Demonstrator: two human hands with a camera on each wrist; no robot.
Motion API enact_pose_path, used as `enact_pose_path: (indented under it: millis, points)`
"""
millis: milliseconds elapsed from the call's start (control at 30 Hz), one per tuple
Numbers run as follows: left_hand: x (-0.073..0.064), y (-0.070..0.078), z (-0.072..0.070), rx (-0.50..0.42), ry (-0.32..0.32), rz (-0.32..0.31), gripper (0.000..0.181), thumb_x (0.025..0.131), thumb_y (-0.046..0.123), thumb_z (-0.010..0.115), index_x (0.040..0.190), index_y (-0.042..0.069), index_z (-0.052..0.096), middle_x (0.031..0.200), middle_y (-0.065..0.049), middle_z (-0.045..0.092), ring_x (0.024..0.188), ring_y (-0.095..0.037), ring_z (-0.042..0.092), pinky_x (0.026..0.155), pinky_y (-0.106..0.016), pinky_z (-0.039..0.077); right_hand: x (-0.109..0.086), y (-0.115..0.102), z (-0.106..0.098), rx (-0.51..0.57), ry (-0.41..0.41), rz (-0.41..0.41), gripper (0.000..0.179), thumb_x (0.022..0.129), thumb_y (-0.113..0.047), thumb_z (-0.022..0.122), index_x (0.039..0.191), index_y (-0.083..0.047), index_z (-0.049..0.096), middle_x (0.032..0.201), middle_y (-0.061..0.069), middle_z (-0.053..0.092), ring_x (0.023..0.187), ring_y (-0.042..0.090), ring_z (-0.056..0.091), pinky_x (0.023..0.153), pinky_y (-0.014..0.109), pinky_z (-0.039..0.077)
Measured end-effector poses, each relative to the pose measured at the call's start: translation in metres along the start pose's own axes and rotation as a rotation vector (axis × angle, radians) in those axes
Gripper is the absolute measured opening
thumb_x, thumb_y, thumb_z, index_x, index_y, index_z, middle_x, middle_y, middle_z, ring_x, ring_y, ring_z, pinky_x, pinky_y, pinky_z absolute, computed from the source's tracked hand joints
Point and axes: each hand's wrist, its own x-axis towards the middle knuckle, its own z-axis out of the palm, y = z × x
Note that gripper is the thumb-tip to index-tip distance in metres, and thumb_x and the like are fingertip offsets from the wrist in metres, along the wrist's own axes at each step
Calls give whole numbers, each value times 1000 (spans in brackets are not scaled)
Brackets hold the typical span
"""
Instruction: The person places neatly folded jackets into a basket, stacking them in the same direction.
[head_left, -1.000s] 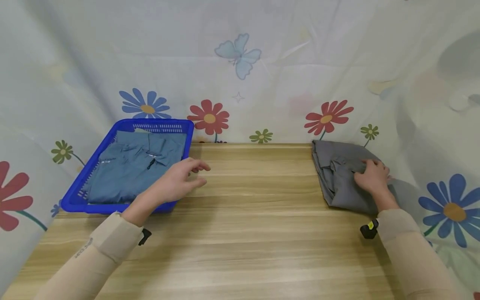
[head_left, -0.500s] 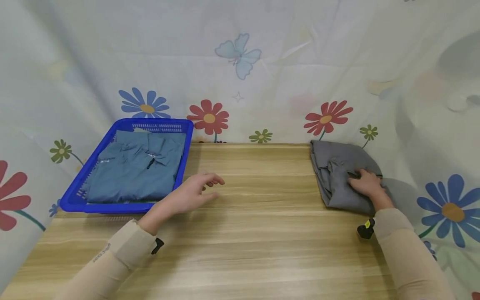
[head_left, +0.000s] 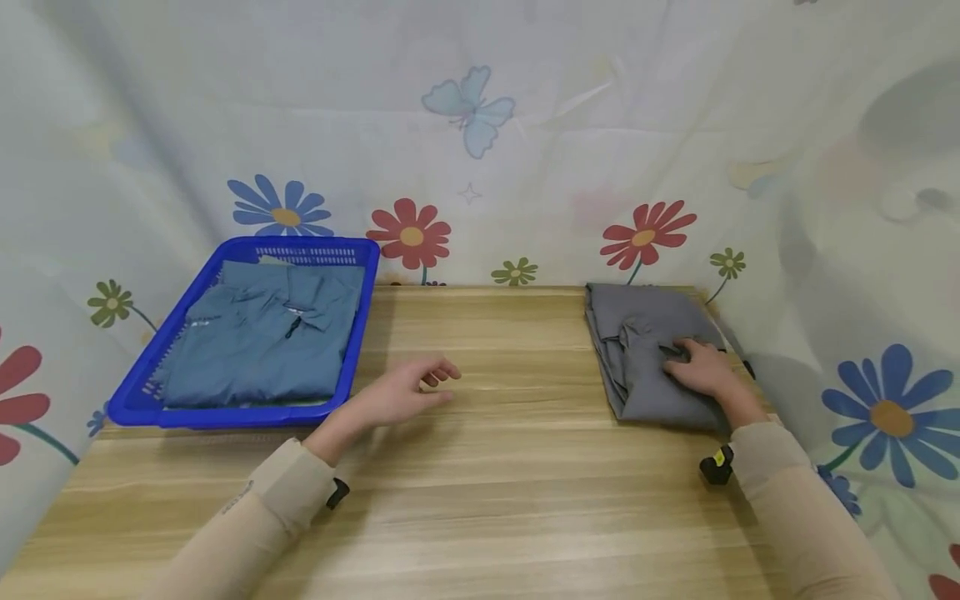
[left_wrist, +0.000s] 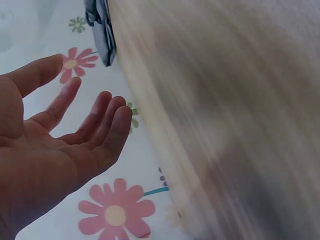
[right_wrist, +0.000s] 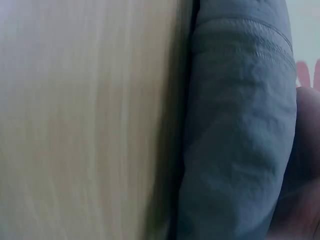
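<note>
Progress is judged partial: a folded blue garment [head_left: 258,346] is laid inside the blue plastic basket [head_left: 247,415] at left, whereas a folded grey garment [head_left: 645,367] is found outside it, apparently resting on the desk [head_left: 487,500] at right, well apart from the basket. The grey garment is touched from above by the right hand [head_left: 703,368]; whether cloth is pinched cannot be told. Nothing is held by the left hand [head_left: 405,392], which is poised above the desk between basket and grey garment, fingers loosely bent. Folding is judged complete; handling of the grey garment is judged unfinished.
</note>
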Motion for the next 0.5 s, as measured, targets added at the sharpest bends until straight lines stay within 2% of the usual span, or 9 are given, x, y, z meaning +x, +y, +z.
enact_pose_path:
  millis: [133,300,500]
  points:
    - [2,-6,4,-7,-4,-18,29,100,11,68,127,0,64,126,-19,65,115,-39,60,99,-52,49,1,-9,7,18,-13,-32,69,99,-29,54,149,15,36,146,48,30,135,64,26,105,72,29]
    - [6,-8,8,-39,-8,-28,28,100,9,66,125,-3,64,126,-22,64,115,-40,60,100,-53,47,0,-20,14,3,9,-60,67,98,-28,56,147,15,39,144,48,33,133,64,30,104,72,32]
    - [10,-7,13,-71,-8,-105,30,100,10,67,127,0,64,128,-23,62,115,-36,61,102,-54,46,-3,-36,23,-24,35,-122,65,99,-31,60,144,14,45,141,45,41,131,63,35,104,70,33]
